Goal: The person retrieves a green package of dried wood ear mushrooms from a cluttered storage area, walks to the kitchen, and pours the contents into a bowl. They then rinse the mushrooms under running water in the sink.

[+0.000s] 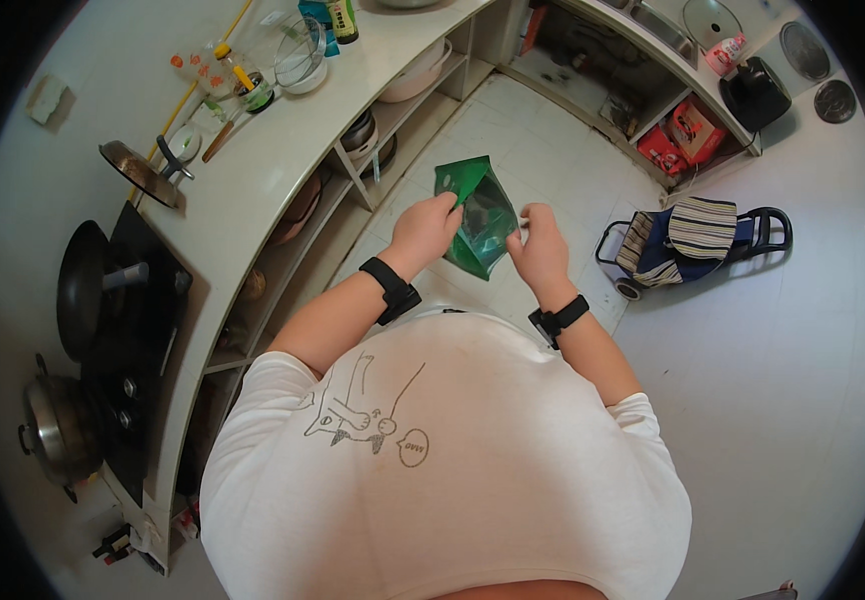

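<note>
Before my chest, above the tiled floor, I hold a green plastic pouch [477, 217] with its mouth spread apart. My left hand [429, 229] pinches the pouch's left edge between thumb and fingers. At its right edge, my right hand [541, 247] grips the rim near the thumb, the fingers curled. The pouch's inner side looks shiny and greenish; whether anything lies inside, I cannot tell. Both wrists wear black bands.
Along the left runs a white counter [252, 180] with open shelves, bearing a bottle with a yellow cap [226, 60], a wire strainer [300, 49] and a black cooktop [140, 315]. A frying pan [84, 289] and steel pot [61, 431] stand there. A striped shopping trolley [684, 244] is at right.
</note>
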Demonstrator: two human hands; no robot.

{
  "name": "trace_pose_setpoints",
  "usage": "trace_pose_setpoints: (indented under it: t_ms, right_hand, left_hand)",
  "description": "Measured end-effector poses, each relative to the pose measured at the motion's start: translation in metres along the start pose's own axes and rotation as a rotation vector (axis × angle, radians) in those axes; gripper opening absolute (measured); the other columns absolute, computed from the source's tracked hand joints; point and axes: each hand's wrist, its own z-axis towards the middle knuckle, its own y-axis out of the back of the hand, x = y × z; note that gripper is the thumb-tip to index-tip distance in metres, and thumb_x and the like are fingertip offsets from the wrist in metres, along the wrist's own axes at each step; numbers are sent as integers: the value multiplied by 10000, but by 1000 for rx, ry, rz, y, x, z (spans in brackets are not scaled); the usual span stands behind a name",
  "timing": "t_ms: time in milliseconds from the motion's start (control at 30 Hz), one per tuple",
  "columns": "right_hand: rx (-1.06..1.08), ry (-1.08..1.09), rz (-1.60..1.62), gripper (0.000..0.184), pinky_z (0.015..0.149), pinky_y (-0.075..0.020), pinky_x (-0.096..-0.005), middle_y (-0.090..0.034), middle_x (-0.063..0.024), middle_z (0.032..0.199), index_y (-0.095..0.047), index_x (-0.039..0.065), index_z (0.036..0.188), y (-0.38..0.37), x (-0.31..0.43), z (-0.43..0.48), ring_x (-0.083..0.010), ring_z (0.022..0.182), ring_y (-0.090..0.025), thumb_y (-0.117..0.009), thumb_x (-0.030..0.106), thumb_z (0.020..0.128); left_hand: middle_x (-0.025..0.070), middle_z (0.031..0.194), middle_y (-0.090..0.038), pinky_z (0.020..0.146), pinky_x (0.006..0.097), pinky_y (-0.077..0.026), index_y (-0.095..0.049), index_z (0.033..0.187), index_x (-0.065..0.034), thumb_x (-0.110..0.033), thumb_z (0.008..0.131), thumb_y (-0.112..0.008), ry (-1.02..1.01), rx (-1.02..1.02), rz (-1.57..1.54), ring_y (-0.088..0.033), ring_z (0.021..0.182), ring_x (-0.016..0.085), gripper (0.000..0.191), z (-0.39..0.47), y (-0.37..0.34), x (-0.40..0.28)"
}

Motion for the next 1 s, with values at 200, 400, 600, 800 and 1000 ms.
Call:
trace_pose_setpoints:
  t_ms: [200,400,600,800,1000]
  right_hand:
    - [38,60,-15,191,784,-505,-429,-564,-173,1169,-675,70,836,-21,9,-7,-360,994,-580,-664,235,740]
    - [208,-161,-69,182,792,-509,-421,-572,-168,1170,-670,62,751,-24,10,-11,-337,1003,-584,-683,238,707]
    - [197,-41,-95,161,767,-506,-421,-603,-170,1108,-635,40,656,-27,10,-10,-330,953,-600,-678,195,660]
    - [191,124,-132,137,757,-501,-435,-610,-189,1116,-608,23,610,-23,8,-2,-341,908,-612,-660,146,639]
    - [198,206,-103,114,711,-506,-411,-615,-188,1109,-609,17,659,-16,3,5,-352,870,-619,-640,126,669]
  left_hand:
    - [182,654,-575,544,469,-407,-526,775,-16,-217,889,-578,-31,13,-28,-559,623,394,237,-2,-6,-6]
    - [181,667,-592,551,475,-425,-543,773,-17,-202,857,-594,2,-4,4,-571,633,390,209,-8,-13,-1]
    - [181,707,-626,592,480,-469,-582,796,-33,-196,782,-610,104,37,106,-608,679,386,166,-11,-21,2]
    - [187,720,-636,613,485,-481,-592,805,-37,-204,773,-614,129,90,95,-616,698,391,172,-9,-31,3]
    - [176,707,-628,616,478,-476,-588,806,-37,-207,772,-617,171,63,50,-611,699,387,176,-2,-37,2]
